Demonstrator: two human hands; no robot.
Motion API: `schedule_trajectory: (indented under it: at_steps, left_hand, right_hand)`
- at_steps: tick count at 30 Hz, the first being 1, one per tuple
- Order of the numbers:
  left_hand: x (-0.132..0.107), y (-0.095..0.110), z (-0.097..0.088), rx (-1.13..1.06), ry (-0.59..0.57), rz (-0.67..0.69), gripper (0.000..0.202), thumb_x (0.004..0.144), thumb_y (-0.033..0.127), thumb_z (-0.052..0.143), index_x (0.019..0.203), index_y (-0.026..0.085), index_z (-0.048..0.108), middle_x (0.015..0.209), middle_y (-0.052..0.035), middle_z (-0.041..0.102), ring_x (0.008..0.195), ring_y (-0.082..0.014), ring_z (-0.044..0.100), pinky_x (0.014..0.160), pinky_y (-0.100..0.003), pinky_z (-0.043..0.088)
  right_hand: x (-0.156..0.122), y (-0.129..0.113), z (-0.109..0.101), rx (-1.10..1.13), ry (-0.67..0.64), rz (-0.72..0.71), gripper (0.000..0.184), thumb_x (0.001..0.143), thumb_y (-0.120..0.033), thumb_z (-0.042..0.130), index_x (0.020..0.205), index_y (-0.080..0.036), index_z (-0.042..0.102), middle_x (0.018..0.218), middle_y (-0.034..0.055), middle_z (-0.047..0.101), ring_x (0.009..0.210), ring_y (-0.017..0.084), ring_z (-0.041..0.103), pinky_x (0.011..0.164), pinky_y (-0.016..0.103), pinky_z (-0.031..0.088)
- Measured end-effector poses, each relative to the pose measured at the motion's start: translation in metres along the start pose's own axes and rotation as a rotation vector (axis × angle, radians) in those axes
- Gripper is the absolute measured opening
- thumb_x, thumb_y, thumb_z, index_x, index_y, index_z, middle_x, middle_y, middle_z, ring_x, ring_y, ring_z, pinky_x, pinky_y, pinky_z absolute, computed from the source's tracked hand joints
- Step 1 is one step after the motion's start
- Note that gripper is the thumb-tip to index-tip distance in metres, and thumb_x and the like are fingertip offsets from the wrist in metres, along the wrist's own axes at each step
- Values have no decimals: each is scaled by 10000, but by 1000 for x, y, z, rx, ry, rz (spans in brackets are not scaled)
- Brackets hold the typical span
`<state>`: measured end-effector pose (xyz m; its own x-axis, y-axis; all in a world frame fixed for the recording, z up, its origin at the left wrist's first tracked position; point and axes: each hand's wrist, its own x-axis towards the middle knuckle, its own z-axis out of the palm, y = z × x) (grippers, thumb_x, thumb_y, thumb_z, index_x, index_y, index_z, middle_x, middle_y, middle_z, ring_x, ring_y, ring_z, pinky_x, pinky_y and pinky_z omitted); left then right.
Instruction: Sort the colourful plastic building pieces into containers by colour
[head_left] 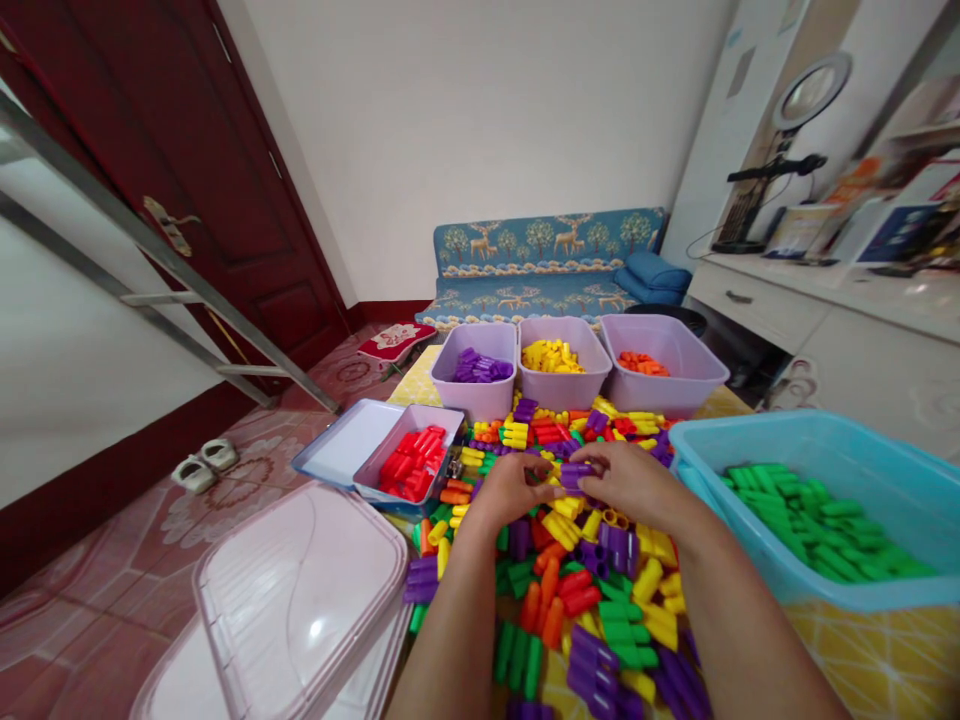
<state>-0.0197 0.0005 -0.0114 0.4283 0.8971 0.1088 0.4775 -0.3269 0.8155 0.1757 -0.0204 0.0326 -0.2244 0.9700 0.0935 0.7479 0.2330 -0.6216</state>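
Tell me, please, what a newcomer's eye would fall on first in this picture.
Probably the heap of bright plastic pieces spread over the yellow table, with the right hand holding a purple piece above it and the left hand close beside. Next would likely come the large blue tub of green pieces at the right.

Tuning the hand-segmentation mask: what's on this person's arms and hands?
Left hand and right hand: no gloves, rings visible. Left forearm and right forearm: bare, no sleeves, watch or cables visible.
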Motion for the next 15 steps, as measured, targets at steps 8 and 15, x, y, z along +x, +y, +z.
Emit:
schedule_trajectory:
  at_steps: [8, 15]
  left_hand:
    - [1, -4, 2, 34, 25, -40, 477, 700, 442, 681, 1046, 114, 710, 891, -101, 723, 705, -192, 621, 637, -279, 476]
    - [1, 2, 1, 52, 6, -39, 424, 702, 415, 680, 1001, 118, 721, 889, -85, 725, 732, -189, 629, 654, -264, 469]
  right_hand:
    - [70, -50, -4, 554, 252, -122, 566, 705, -226, 633, 1259, -168, 534, 1042, 81, 688, 736, 155, 671, 689, 277, 525]
    - [93, -48, 34, -88, 113, -106, 491, 768, -110, 571, 1252, -187, 553, 1178, 89, 652, 928, 191, 656, 856, 311, 498]
